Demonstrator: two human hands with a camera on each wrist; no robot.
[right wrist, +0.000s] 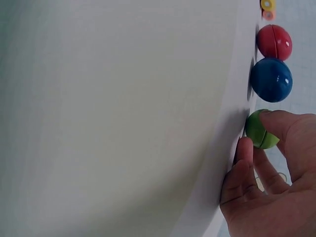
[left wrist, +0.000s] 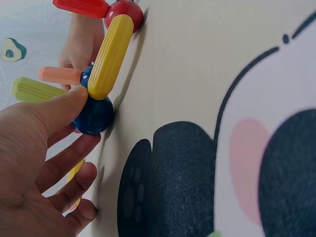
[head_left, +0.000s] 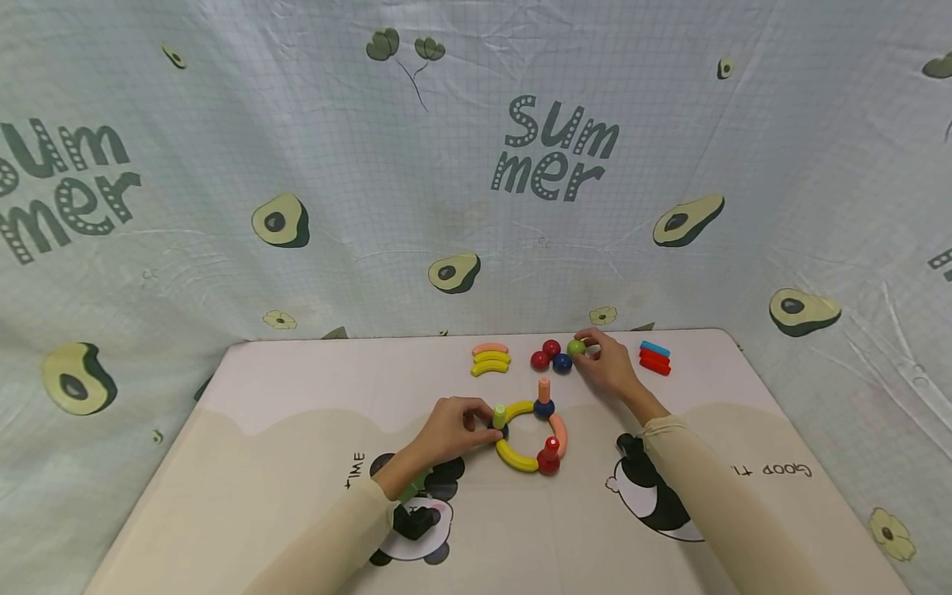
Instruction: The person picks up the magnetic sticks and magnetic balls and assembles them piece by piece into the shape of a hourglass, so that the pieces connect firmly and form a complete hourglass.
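Note:
A ring of curved rods and balls lies on the table, with a yellow rod (head_left: 518, 457) and a peach rod (head_left: 559, 435) among its sides. Upright sticks in light green (head_left: 500, 415), peach (head_left: 545, 390) and red (head_left: 552, 448) rise from its balls. My left hand (head_left: 455, 430) pinches the dark blue ball (left wrist: 95, 117) at the ring's left, thumb and fingers on either side. Farther back, my right hand (head_left: 608, 364) holds a green ball (right wrist: 261, 131) between thumb and fingers, close to the table. Beside it sit a blue ball (head_left: 562, 364) and two red balls (head_left: 540, 360).
Yellow and peach curved rods (head_left: 491, 358) lie in a stack at the back, left of the balls. Red and blue straight sticks (head_left: 654, 358) lie at the back right. A patterned cloth (head_left: 372, 207) hangs behind the table (head_left: 260, 463), which bears printed pandas.

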